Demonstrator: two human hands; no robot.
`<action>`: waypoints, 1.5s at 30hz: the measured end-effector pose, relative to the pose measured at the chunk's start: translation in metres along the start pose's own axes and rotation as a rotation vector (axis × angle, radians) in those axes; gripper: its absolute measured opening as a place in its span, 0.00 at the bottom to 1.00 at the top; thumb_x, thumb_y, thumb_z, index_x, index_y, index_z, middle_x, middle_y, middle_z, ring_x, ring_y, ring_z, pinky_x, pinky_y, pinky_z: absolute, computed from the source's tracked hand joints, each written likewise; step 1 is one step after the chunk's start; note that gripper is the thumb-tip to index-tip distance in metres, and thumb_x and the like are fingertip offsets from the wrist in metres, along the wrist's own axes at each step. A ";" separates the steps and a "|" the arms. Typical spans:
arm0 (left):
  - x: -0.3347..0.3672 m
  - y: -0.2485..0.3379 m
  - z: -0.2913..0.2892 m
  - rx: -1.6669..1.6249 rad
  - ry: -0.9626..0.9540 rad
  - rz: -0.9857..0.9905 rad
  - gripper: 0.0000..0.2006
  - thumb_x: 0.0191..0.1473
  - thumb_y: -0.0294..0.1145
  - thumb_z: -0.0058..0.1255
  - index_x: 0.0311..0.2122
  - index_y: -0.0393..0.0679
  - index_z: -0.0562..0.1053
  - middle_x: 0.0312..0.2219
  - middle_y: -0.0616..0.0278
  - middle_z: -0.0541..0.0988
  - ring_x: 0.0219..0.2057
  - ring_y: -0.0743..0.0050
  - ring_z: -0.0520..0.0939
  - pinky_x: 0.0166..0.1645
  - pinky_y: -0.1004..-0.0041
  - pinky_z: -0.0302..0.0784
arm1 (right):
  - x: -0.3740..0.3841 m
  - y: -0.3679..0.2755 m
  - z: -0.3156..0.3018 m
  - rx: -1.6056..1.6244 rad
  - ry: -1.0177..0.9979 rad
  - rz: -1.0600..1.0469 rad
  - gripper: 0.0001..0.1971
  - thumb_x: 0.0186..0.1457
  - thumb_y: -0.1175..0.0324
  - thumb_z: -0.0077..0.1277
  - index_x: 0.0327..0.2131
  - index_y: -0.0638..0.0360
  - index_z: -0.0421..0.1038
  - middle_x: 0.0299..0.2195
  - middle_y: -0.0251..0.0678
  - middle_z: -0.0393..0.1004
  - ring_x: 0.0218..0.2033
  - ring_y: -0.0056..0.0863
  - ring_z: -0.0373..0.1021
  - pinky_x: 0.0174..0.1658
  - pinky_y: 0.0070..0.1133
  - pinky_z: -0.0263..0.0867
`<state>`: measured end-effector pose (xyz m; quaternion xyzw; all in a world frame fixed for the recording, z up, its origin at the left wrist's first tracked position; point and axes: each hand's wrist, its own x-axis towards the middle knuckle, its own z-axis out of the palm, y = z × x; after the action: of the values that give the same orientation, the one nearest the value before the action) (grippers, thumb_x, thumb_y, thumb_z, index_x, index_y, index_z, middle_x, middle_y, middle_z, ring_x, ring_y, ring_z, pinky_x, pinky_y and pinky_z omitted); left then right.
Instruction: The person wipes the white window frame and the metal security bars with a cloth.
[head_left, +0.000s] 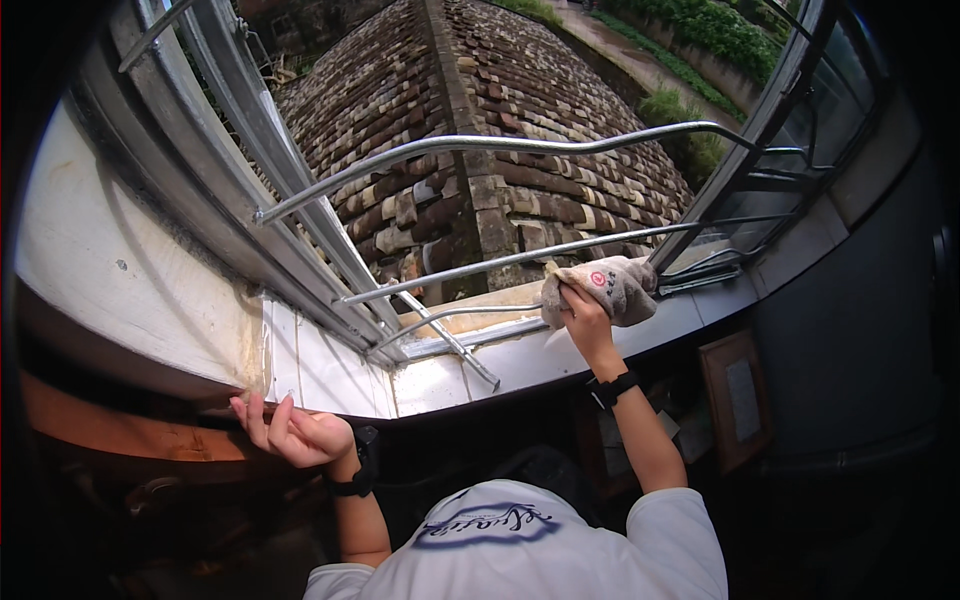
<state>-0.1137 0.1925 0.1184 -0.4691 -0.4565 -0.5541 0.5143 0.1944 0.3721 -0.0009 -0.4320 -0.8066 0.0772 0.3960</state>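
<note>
My right hand (pixel 590 322) grips a bunched beige-grey cloth (pixel 628 292) with a small red mark on it. The cloth rests on the white tiled sill (pixel 672 322), close to the right end of the lower window frame (pixel 480 338). On the left, my left hand (pixel 296 434) is palm up beside the sill's inner edge, its fingers half bent and apart, with nothing visible in them. Metal bars (pixel 520 262) run across the opening just beyond the cloth.
A loose-ended metal bar (pixel 450 345) juts inward over the sill. Sliding window frames (pixel 290 180) stand at the left, a glass pane (pixel 800 140) at the right. Below the sill are an orange-brown wooden board (pixel 140 425) and a wood-framed panel (pixel 738 400). Outside lies a tiled roof (pixel 380 130).
</note>
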 end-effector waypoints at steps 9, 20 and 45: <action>-0.003 0.000 0.003 0.010 0.034 -0.008 0.08 0.46 0.23 0.34 0.27 0.31 0.67 0.39 0.43 0.68 0.50 0.46 0.63 0.56 0.52 0.53 | 0.024 -0.134 0.087 0.281 -0.191 -0.108 0.10 0.42 0.78 0.42 0.33 0.62 0.61 0.32 0.41 0.64 0.34 0.40 0.65 0.36 0.28 0.63; -0.001 -0.002 -0.003 0.007 -0.005 0.000 0.08 0.48 0.24 0.34 0.27 0.33 0.67 0.39 0.44 0.68 0.49 0.46 0.63 0.56 0.53 0.53 | 0.017 -0.144 0.107 0.076 -0.269 -0.330 0.13 0.46 0.75 0.40 0.39 0.56 0.61 0.41 0.33 0.65 0.40 0.30 0.66 0.39 0.23 0.65; 0.000 0.001 -0.003 -0.039 -0.048 -0.038 0.08 0.49 0.23 0.33 0.33 0.30 0.64 0.40 0.45 0.67 0.50 0.48 0.62 0.56 0.54 0.51 | 0.013 0.038 -0.032 -0.239 0.014 0.013 0.18 0.40 0.73 0.47 0.40 0.51 0.66 0.41 0.33 0.67 0.41 0.35 0.65 0.43 0.26 0.63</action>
<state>-0.1124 0.1891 0.1182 -0.4833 -0.4667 -0.5612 0.4834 0.2372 0.3984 0.0102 -0.4817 -0.8046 -0.0201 0.3467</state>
